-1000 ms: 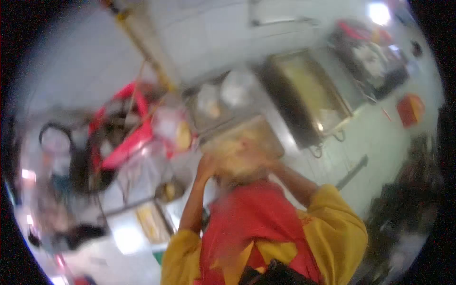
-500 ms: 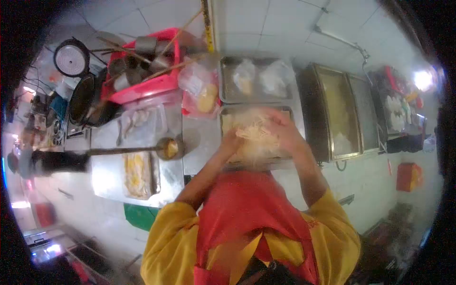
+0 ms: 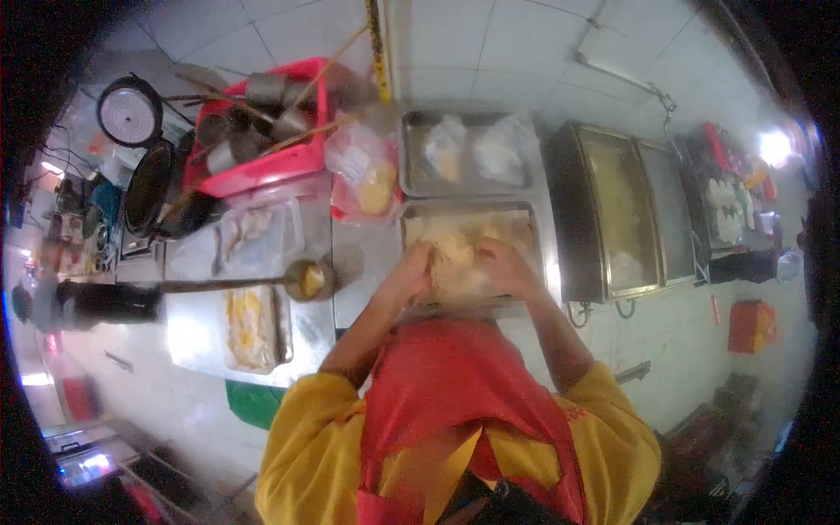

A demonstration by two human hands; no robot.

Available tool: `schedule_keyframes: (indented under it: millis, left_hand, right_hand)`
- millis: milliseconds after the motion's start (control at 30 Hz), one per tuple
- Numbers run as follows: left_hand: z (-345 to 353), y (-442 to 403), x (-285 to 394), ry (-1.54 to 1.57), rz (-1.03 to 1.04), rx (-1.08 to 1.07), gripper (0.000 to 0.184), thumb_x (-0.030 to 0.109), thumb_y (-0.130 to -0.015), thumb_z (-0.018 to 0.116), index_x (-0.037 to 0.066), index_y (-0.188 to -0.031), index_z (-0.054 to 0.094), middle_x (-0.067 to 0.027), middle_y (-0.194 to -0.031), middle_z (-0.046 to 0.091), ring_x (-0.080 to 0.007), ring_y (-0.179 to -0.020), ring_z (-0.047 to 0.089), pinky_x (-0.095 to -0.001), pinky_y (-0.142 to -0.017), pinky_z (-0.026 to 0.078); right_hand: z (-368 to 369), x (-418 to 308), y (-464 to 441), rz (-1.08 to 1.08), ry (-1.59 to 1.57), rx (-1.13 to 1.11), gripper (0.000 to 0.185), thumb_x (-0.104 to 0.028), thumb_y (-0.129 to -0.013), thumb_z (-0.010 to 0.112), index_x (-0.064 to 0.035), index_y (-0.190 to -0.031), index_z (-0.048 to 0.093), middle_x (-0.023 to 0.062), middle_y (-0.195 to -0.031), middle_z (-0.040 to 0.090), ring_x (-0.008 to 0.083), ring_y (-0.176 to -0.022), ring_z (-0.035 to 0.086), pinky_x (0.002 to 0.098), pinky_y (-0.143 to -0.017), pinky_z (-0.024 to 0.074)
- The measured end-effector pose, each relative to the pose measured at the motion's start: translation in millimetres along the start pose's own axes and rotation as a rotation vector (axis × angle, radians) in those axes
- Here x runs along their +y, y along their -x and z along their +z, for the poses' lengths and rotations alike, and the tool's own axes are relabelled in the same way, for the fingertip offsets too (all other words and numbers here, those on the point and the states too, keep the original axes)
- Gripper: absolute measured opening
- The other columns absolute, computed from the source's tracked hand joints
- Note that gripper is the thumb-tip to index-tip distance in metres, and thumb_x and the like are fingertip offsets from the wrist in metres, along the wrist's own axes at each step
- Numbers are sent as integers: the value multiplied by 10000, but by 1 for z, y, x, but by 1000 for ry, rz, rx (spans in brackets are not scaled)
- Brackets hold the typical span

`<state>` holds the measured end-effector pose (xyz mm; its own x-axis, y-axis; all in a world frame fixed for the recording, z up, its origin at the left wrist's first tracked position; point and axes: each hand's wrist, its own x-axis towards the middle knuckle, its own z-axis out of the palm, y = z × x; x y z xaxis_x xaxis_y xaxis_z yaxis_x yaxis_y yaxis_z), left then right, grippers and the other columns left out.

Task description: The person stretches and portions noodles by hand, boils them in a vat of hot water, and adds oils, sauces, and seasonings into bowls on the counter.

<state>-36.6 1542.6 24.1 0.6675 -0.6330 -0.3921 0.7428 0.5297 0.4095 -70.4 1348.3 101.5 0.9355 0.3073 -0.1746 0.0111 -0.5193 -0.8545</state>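
Pale shredded strands (image 3: 455, 255) lie in a metal tray (image 3: 532, 229) lined with light paper, close in front of my red apron. On the left side of the strands is my left hand (image 3: 417, 269), its fingers curled round their edge. My right hand (image 3: 506, 266) grips the strands from the right, with its fingers bent inward. Motion blurs the strands between the two hands. Behind this tray, a second metal tray (image 3: 468, 187) holds two clear plastic bags (image 3: 501, 152) with pale contents.
A pink basket (image 3: 262, 173) of metal cups and sticks stands back left. Nearer are a bag with yellow food (image 3: 378, 188), a long-handled ladle (image 3: 308, 280) and a tray of yellow food (image 3: 254, 325). A glass-fronted cabinet (image 3: 621, 210) is at right.
The view has steadied since the first frame. My hands have lowered into the tray and moved slightly toward me, and the strands are more blurred than half a second ago.
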Motion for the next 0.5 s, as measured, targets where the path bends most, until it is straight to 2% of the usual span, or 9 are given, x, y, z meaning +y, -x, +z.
schedule_keyframes:
  millis: [100, 167, 200, 233, 300, 333, 400, 433, 500]
  left_hand:
    - [-140, -56, -19, -1463, 468, -227, 318, 216, -877, 415, 16, -1107, 507, -135, -1092, 548, -246, -1008, 535, -380, -873, 435]
    - [-28, 1, 11, -2002, 180, -31, 338, 232, -874, 433, 19, -1128, 499, -151, -1102, 545, -264, -1031, 521, -385, -884, 421]
    - [33, 31, 28, -2267, -5, 7, 348, 240, -873, 442, 21, -1139, 495, -159, -1108, 543, -273, -1042, 514, -387, -890, 414]
    - [20, 27, 19, -2267, -8, 3, 348, 240, -873, 442, 21, -1139, 495, -159, -1108, 543, -273, -1042, 514, -387, -890, 414]
    - [-13, 13, -1, -2002, 842, -183, 388, 248, -859, 486, 21, -1174, 473, -177, -1129, 530, -298, -1073, 491, -392, -907, 393]
    - [2, 17, 0, -2003, 840, -182, 388, 248, -859, 486, 21, -1174, 473, -177, -1129, 530, -298, -1073, 491, -392, -907, 393]
    - [45, 30, 6, -1557, 320, 27, 426, 217, -851, 515, 20, -1218, 430, -146, -1145, 530, -278, -1049, 506, -348, -897, 401]
    - [45, 30, 6, -1557, 322, 30, 426, 217, -851, 515, 20, -1218, 430, -146, -1145, 530, -278, -1049, 506, -348, -897, 401]
    - [45, 33, 4, -1097, 366, 7, 429, 176, -853, 511, 25, -1239, 399, -113, -1130, 534, -232, -1018, 517, -312, -879, 414]
  right_hand:
    - [-9, -22, 7, 127, -144, 18, 244, -192, -796, 574, -27, -975, 574, 38, -846, 578, 145, -776, 545, 277, -716, 436]
    - [4, 20, -2, 186, -552, 207, 177, -202, -813, 564, -44, -894, 572, -4, -789, 535, 83, -693, 488, 233, -642, 411]
    - [3, 11, -1, 187, -553, 211, 177, -202, -813, 564, -44, -894, 572, -4, -789, 535, 83, -693, 488, 233, -642, 411]
    - [1, -7, 1, 212, -563, 193, 186, -214, -820, 561, -45, -897, 572, -6, -793, 536, 78, -693, 490, 231, -635, 409]
    - [-1, -25, -3, 233, -574, 174, 196, -227, -828, 558, -46, -901, 572, -7, -798, 538, 74, -693, 492, 229, -628, 408]
    - [-2, -29, -7, 170, -450, 80, 212, -242, -833, 556, -47, -916, 572, -12, -795, 539, 68, -692, 489, 221, -621, 403]
    - [-9, -47, -9, 106, -328, -18, 228, -256, -838, 555, -48, -931, 573, -17, -793, 540, 61, -690, 486, 213, -614, 399]
    - [-19, -68, -7, 70, -305, 26, 241, -259, -838, 557, -48, -954, 573, -20, -791, 544, 60, -688, 483, 213, -606, 400]
    - [-35, -100, 3, 32, -283, 68, 256, -262, -839, 560, -47, -977, 574, -24, -788, 547, 59, -685, 481, 213, -599, 401]
